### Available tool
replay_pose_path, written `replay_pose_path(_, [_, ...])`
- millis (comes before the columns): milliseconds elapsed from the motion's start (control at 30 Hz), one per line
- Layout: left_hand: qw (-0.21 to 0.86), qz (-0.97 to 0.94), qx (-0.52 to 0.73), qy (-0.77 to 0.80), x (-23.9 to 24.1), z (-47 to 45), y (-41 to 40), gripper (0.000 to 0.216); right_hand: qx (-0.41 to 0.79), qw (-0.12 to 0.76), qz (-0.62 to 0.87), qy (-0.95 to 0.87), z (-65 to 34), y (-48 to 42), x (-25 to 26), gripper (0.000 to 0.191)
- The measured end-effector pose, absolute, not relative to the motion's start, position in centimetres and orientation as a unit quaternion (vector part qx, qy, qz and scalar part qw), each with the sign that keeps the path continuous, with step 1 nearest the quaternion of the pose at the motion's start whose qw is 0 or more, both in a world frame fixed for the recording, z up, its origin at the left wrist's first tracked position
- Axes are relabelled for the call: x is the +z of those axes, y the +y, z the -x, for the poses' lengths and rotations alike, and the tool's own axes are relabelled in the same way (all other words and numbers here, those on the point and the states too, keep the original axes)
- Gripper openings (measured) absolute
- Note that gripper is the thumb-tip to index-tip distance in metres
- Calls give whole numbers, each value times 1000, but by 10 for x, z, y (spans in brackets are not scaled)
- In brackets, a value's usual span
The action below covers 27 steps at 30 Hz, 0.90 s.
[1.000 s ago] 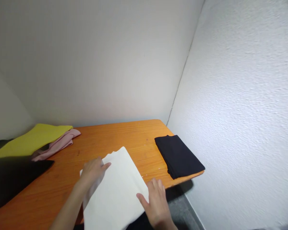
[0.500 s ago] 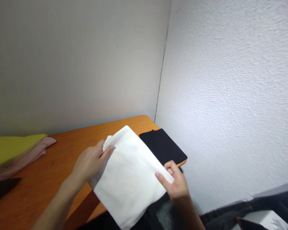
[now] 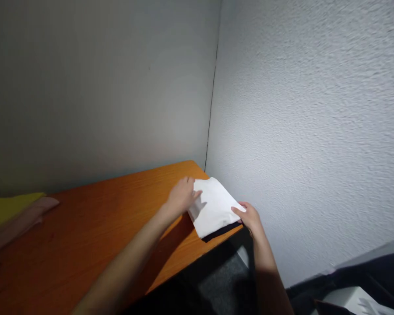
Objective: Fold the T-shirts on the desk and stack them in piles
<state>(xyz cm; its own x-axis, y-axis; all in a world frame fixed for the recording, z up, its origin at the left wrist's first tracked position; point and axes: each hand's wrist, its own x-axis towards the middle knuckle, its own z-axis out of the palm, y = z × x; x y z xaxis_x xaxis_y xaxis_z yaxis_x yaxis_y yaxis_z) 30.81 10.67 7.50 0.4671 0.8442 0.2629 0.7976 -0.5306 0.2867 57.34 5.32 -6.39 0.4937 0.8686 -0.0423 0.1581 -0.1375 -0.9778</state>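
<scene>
A folded white cloth [image 3: 213,205], its exact kind not clear, lies on top of a folded black cloth [image 3: 221,232] at the table's right end. Only a strip of the black one shows along the near edge. At the white cloth's left edge is my left hand [image 3: 181,194], thumb and fingers apart, with the thumb's shadow falling on the fabric. My right hand [image 3: 251,216] pinches the right corner of the white cloth, thumb on top and fingers beneath.
The orange-brown wooden table [image 3: 118,210] meets a grey wall behind and a rough white wall [image 3: 298,144] on the right. Yellow cloth [image 3: 13,210] and pinkish cloth [image 3: 36,214] lie at the far left. A white object [image 3: 357,299] and dark fabric sit low at the right.
The white cloth has moved from mid-air to the right, down onto the black cloth, and covers most of it. Both hands moved with it; my left hand's fingers have loosened.
</scene>
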Motion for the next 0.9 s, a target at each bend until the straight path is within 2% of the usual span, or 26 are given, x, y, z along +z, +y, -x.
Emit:
replay_pose_path(67, [111,-843,161,501,36,-303,79,33,315,531,688,-382,-577,58,-82,57])
replay_pose_path(167, [250,-792,143,539,-9,-296,47,42,295,537,688,-388,-578,58,-91,56])
replay_pose_path(233, [327,-759,167,538,-24,-296,37,43,290,536,690,-392,-579,58,-89,55])
replay_pose_path(333, [385,-733,222,515,-26,-300,37,36,262,523,700,-409,-582,58,-82,57])
replay_pose_path(467, [417,-716,277,486,-23,-304,40,33,141,459,746,-461,-584,50,-70,51])
replay_pose_path(600, [413,-718,239,507,-34,-310,29,31,-36,314,794,-519,-560,39,-56,42])
replay_pose_path(667, [402,-721,240,511,-41,-315,21,28,-112,297,781,-538,-538,41,-49,43])
replay_pose_path(733, [391,-726,253,506,-43,-318,14,28,-122,296,742,-589,-516,48,-47,46])
replay_pose_path(900, [396,-743,257,475,-35,-299,5,40,-15,209,701,-682,-486,65,-70,59])
